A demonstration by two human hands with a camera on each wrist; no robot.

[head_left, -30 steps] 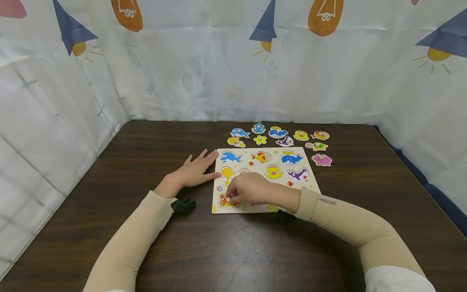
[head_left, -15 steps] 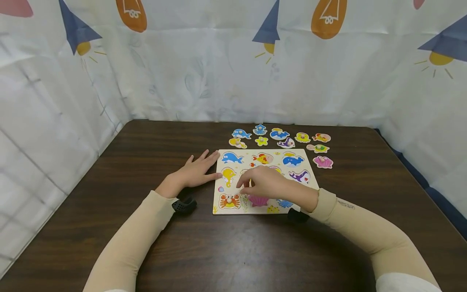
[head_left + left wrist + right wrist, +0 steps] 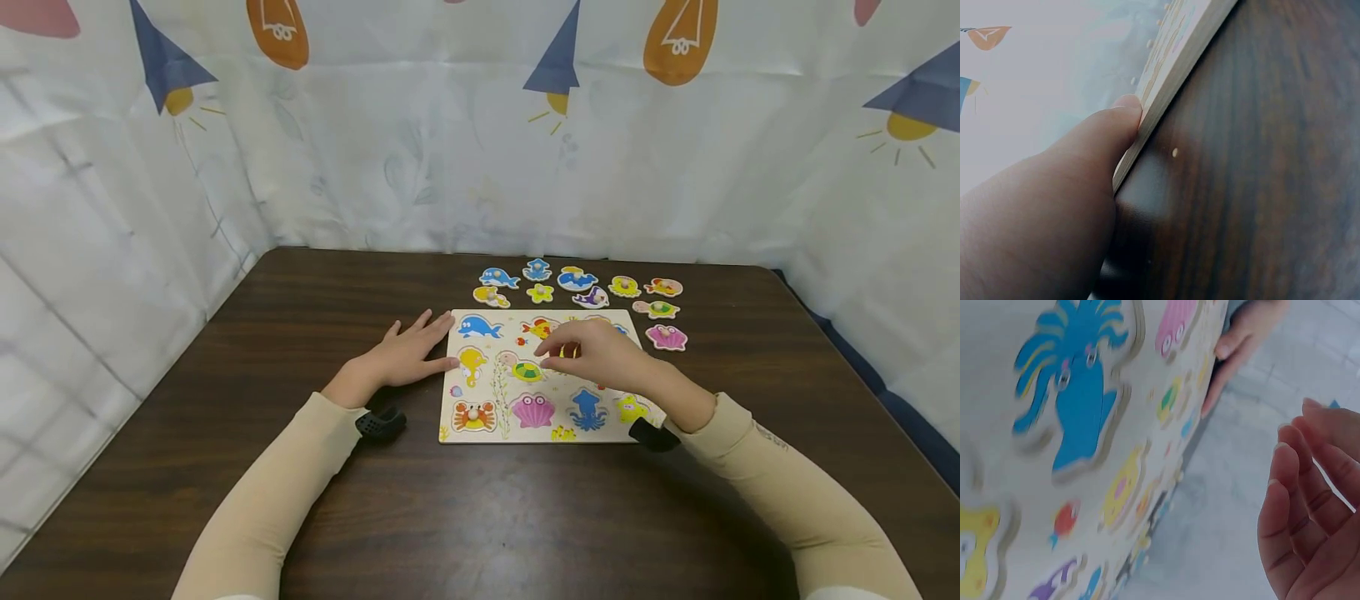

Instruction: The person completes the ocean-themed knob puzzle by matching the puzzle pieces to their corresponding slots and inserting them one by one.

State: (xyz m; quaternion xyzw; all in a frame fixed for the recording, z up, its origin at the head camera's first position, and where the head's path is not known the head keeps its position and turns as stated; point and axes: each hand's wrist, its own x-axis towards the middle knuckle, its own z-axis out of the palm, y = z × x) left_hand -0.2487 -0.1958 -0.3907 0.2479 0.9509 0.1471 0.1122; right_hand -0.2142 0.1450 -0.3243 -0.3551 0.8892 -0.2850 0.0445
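Note:
A pale puzzle board (image 3: 558, 392) printed with sea animals lies on the dark table. The knobbed crab piece (image 3: 474, 416) sits in its front left corner. My left hand (image 3: 393, 358) is spread flat at the board's left edge; in the left wrist view its thumb (image 3: 1107, 128) touches that edge. My right hand (image 3: 603, 354) hovers over the board's right half, fingers loosely bent and holding nothing. The right wrist view shows those fingers (image 3: 1300, 506) apart from the board, near the blue squid picture (image 3: 1079, 406). Part of the upper right pictures is hidden behind this hand.
Behind the board lie several loose knobbed pieces, among them a dolphin (image 3: 498, 278), a star (image 3: 540, 293) and a purple whale (image 3: 591, 297). A turtle (image 3: 657, 309) and a pink shell (image 3: 666, 337) lie right of it. A printed curtain (image 3: 450, 167) hangs behind the table.
My right hand has let go of the crab piece at the front left and moved right and back across the board. My left hand stays at the left edge.

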